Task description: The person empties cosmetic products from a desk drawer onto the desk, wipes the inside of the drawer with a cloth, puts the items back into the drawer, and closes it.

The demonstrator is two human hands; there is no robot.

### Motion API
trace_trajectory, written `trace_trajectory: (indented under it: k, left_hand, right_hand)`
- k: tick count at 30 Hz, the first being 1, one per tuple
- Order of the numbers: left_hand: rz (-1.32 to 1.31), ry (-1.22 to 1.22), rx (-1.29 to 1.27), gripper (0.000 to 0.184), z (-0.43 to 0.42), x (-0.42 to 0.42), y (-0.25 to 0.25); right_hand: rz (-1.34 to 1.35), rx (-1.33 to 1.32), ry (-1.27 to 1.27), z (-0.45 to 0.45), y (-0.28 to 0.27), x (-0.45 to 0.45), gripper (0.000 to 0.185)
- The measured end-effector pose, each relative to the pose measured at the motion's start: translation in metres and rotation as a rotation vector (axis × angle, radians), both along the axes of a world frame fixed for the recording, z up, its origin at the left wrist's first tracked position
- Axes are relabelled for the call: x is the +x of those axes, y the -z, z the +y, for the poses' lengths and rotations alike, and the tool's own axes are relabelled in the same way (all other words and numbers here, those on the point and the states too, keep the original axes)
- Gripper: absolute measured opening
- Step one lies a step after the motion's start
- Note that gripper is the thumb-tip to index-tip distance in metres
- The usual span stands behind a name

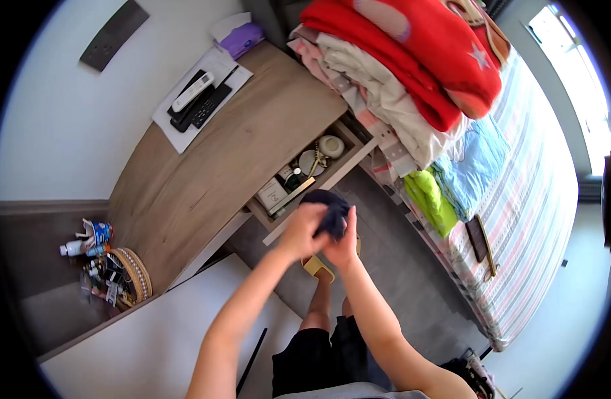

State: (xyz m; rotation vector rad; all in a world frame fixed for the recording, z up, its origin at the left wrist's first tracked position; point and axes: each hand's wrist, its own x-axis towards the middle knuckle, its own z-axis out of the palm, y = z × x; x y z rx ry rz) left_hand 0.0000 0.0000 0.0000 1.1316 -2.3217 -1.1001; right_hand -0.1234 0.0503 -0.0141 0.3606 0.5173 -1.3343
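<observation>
Left hand (301,229) and right hand (342,246) grasp dark cloth (332,211) near front edge of drawer (348,167); bunching it, seemingly; loose folds call for both.

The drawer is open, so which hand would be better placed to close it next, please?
Probably the left hand: it looks nearer the drawer front, and the right hand could keep hold of the cloth.

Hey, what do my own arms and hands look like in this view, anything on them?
Your left arm and right arm look bare, with no sleeve, watch or bracelet showing. Your left hand and right hand are ungloved. No ring stands out, but blur could hide a thin one.
</observation>
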Motion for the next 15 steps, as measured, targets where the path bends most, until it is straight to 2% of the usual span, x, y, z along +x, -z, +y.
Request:
trace_trajectory:
  k: [1, 2, 3, 5, 6, 8, 9, 10, 11, 13, 15]
  left_hand:
    - [-0.009, 0.129, -0.137, 0.056, 0.006, -0.001, -0.001]
    - [0.016, 0.108, -0.203, 0.052, 0.004, 0.005, -0.001]
    - [0.141, -0.02, -0.24, 0.048, 0.012, -0.035, 0.008]
    - [-0.009, -0.259, -0.367, 0.045, -0.007, -0.024, 0.022]
    - [-0.077, -0.234, -0.334, 0.043, -0.005, -0.014, 0.026]
    - [-0.186, -0.191, -0.281, 0.041, -0.006, -0.011, 0.033]
    - [-0.151, -0.191, -0.234, 0.041, -0.01, -0.015, 0.035]
    - [-0.123, -0.189, -0.177, 0.041, -0.008, -0.016, 0.035]
    - [-0.098, -0.189, -0.119, 0.041, -0.004, -0.015, 0.036]
    - [-0.081, -0.162, -0.075, 0.041, 0.002, -0.016, 0.033]
    - [-0.057, -0.13, -0.07, 0.041, 0.014, -0.019, 0.034]
  right_hand:
    - [-0.078, 0.021, 0.005, -0.001, -0.003, 0.006, 0.05]
    - [0.007, 0.101, 0.027, -0.004, -0.002, 0.011, 0.042]
    - [0.058, 0.189, 0.042, 0.014, 0.013, -0.036, 0.037]
    - [0.151, 0.144, 0.305, 0.008, 0.011, -0.041, 0.033]
    - [0.197, 0.218, 0.412, 0.003, 0.004, -0.041, 0.032]
    - [0.236, 0.208, 0.512, -0.01, 0.029, -0.042, 0.032]
    - [0.25, 0.196, 0.572, -0.022, 0.043, -0.04, 0.033]
    - [0.321, 0.181, 0.549, -0.034, 0.049, -0.029, 0.033]
    - [0.232, 0.251, 0.474, -0.048, 0.051, -0.013, 0.041]
    - [0.795, 0.343, 0.37, -0.059, 0.056, 0.014, 0.055]
    - [1.0, 0.249, 0.408, -0.06, 0.074, -0.001, 0.059]
